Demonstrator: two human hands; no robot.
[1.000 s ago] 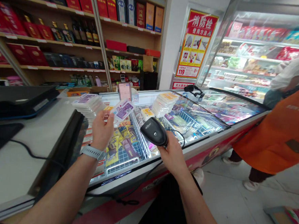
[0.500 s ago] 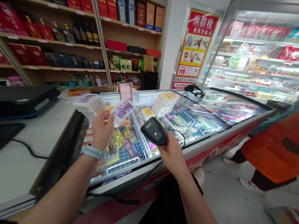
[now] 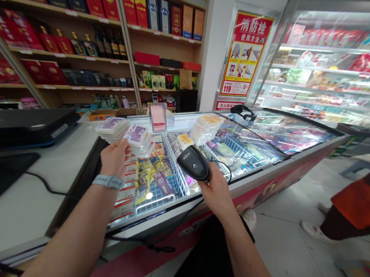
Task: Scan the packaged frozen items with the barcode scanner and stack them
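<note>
My left hand (image 3: 114,158), with a grey watch band at the wrist, pinches the edge of a flat plastic pack with a purple-and-white label (image 3: 137,134). That pack is right over a small stack of clear packs (image 3: 145,149) on the freezer's glass top; whether it rests on them I cannot tell. Just left stands another stack with purple labels (image 3: 111,127). My right hand (image 3: 216,189) is wrapped round the grip of a black barcode scanner (image 3: 193,163), its head tilted up over the glass. Further right is a stack with yellow labels (image 3: 206,130).
The chest freezer (image 3: 184,214) has wire baskets of wrapped goods under its glass. A black cable (image 3: 162,246) hangs along its front. A white counter (image 3: 57,168) stands left. At right is a person in an orange garment (image 3: 363,197). Black goggles-like gear (image 3: 243,112) lies behind.
My left hand has brought the purple-labelled pack left, away from the scanner, to above the small stack. The scanner stays nearly in place. The person in orange has shifted right.
</note>
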